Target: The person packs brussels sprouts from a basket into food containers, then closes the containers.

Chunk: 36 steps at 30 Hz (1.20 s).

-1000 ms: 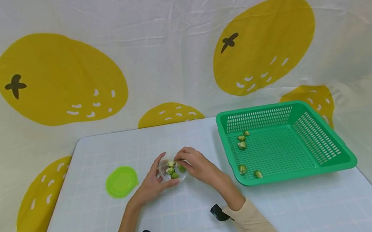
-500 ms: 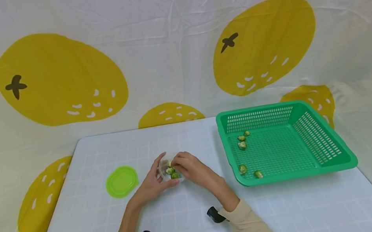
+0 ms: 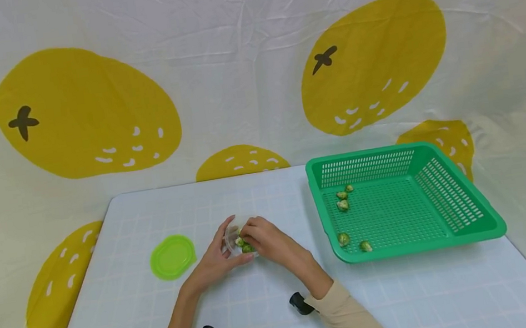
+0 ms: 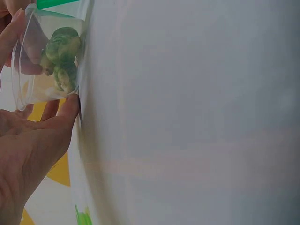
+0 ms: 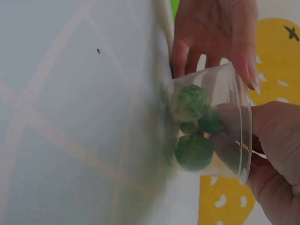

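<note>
A clear plastic cup (image 3: 230, 241) stands on the table, with several Brussels sprouts (image 5: 193, 152) visible through its wall. My left hand (image 3: 212, 263) holds the cup from the left, thumb near the front and fingers behind. From the right, my right hand (image 3: 271, 242) reaches over the rim, and its fingers go down inside. In the right wrist view, those fingertips pinch a smaller sprout (image 5: 212, 120) among the others. The hand covers part of the cup's opening in the head view.
To the left lies a bright green round lid (image 3: 172, 257) with a tab. A green plastic basket (image 3: 406, 247) stands at the right, several Brussels sprouts (image 3: 343, 205) along its left side. Behind the table hangs a white cloth (image 3: 242, 88) printed with yellow fruit.
My right hand has moved left and down into the cup, covering more of the sprouts. My left hand and the cup have stayed in place.
</note>
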Tool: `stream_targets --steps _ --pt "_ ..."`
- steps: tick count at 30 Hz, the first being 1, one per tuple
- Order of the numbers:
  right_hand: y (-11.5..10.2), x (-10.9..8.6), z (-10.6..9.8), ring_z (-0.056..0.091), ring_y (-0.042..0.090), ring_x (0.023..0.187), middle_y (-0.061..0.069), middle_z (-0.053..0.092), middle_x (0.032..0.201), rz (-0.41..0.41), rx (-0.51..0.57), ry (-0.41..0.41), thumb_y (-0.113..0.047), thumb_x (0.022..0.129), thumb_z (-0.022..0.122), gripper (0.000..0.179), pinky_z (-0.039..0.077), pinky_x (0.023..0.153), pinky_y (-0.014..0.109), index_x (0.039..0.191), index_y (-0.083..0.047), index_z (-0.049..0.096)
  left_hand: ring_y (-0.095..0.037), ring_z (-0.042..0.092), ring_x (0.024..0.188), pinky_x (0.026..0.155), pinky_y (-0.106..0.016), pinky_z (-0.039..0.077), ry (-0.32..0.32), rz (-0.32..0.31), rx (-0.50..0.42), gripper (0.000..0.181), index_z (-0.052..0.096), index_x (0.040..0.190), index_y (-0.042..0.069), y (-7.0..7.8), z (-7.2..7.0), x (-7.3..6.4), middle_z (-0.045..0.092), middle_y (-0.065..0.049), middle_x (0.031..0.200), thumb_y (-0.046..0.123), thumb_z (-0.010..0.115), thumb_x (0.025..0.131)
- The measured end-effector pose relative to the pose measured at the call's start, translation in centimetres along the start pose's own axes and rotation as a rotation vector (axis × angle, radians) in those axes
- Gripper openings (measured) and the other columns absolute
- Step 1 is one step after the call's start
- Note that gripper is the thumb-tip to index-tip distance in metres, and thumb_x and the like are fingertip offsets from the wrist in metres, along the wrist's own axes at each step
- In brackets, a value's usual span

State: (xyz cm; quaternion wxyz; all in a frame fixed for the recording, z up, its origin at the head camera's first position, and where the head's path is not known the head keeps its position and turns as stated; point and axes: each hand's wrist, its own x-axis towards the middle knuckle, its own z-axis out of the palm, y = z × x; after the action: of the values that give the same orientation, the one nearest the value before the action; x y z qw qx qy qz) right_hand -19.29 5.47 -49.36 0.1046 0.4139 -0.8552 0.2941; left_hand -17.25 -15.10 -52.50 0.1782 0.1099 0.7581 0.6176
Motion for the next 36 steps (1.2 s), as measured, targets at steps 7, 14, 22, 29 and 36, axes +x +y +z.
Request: stream_targets --steps 7,14,22,29,36 --pt "-0.1 0.1 0.2 0.061 0.024 0.089 0.009 0.066 0.096 -0.004 -0.076 0.019 0.001 0.094 0.072 0.006 0.054 0.081 0.029 0.099 0.001 0.074 -0.028 0.03 0.149 0.12 -0.052 0.031 -0.004 0.003 0.006 0.105 0.014 0.165 0.032 0.0 0.0 0.1 0.024 -0.007 0.165 0.025 0.085 0.087" --pt "-0.6 0.1 0.0 0.059 0.023 0.084 0.008 0.063 0.09 0.048 -0.13 0.015 0.0 0.096 0.07 0.004 0.053 0.075 0.029 0.097 0.0 0.074 -0.027 0.033 0.147 0.12 -0.051 0.031 -0.003 -0.005 0.011 0.106 0.015 0.165 0.033 0.1 0.0 0.0 0.027 -0.006 0.163 0.025 0.086 0.087" --pt "-1.0 0.5 -0.1 0.056 0.023 0.08 0.008 0.06 0.086 0.102 -0.171 -0.052 -0.001 0.098 0.068 0.005 0.049 0.07 0.028 0.096 0.0 0.073 -0.027 0.032 0.148 0.12 -0.05 0.032 0.002 -0.001 0.009 0.105 0.016 0.165 0.032 0.2 0.0 0.0 0.026 -0.007 0.164 0.026 0.086 0.087" --pt "-1.4 0.9 -0.1 0.056 0.021 0.077 0.007 0.059 0.082 0.166 -0.184 -0.085 0.001 0.098 0.067 0.005 0.045 0.064 0.024 0.097 0.001 0.071 -0.027 0.033 0.148 0.119 -0.051 0.033 0.006 -0.009 0.012 0.106 0.016 0.165 0.031 0.1 0.0 0.1 0.027 -0.008 0.164 0.027 0.086 0.086" --pt "-1.4 1.1 0.2 0.058 0.021 0.079 0.008 0.061 0.087 0.191 -0.179 -0.081 0.001 0.098 0.067 0.007 0.049 0.066 0.024 0.103 0.002 0.072 -0.027 0.035 0.146 0.118 -0.05 0.034 0.005 -0.005 0.004 0.106 0.016 0.165 0.03 0.1 0.0 0.0 0.028 -0.007 0.163 0.027 0.086 0.086"
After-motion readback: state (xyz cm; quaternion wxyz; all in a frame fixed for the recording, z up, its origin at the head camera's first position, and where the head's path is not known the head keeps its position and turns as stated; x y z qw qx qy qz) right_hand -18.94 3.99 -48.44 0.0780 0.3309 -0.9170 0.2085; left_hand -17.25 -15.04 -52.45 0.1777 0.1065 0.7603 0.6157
